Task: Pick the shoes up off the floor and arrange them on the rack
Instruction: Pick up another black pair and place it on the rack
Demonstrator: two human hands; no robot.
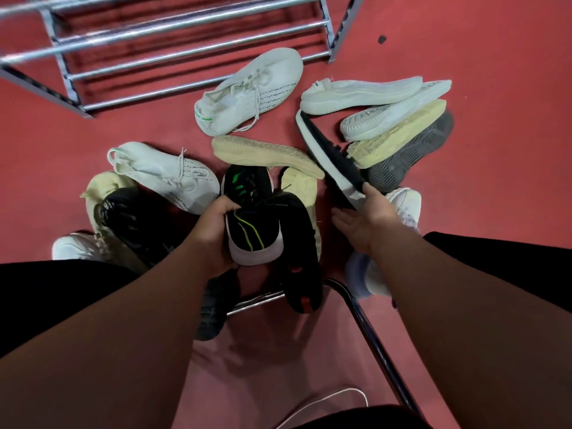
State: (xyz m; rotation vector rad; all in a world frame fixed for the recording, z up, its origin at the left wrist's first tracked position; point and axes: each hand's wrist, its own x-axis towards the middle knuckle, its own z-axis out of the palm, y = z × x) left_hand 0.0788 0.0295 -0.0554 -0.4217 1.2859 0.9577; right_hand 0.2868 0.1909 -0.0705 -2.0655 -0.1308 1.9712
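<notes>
Red floor (479, 51) all over, chrome rack (185, 29) at the far end, loose shoes (247, 94) piled just in front of it. Our left hand (216, 233) is curled round a black green-striped shoe (253, 233). Our right hand (365, 218) pinches a black-and-white shoe (328, 153) by its end.

Black shoe (252, 224), green stripes; white sneaker (250, 91); red floor (495, 41)
</notes>
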